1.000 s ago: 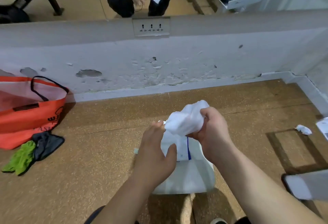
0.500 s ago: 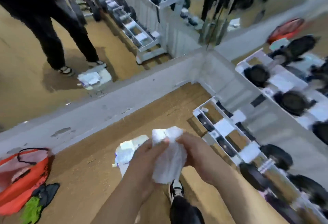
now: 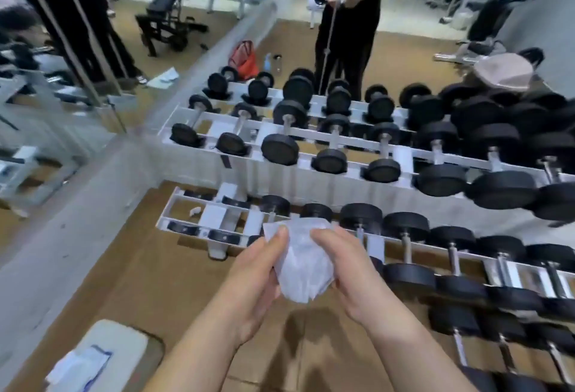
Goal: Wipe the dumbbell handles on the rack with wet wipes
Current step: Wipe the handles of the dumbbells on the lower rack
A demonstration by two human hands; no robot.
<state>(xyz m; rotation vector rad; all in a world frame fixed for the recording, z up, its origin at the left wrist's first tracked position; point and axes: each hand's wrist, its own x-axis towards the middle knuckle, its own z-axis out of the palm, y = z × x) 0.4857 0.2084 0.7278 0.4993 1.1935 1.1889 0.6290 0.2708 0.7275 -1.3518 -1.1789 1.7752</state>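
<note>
Left hand (image 3: 258, 270) and right hand (image 3: 348, 267) both grip a crumpled wet wipe (image 3: 303, 262) above bare floor. The dumbbell rack (image 3: 217, 227) lies just ahead

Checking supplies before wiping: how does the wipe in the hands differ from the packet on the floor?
The wipe is crumpled and gripped by the left hand and right hand; the packet lies flat, untouched. The wipe is plain; the packet has blue markings. Both are white.

Red bag (image 3: 244, 60) shows in the mirror, black bench (image 3: 168, 9) further left, white pad (image 3: 121, 345) on the floor.
</note>
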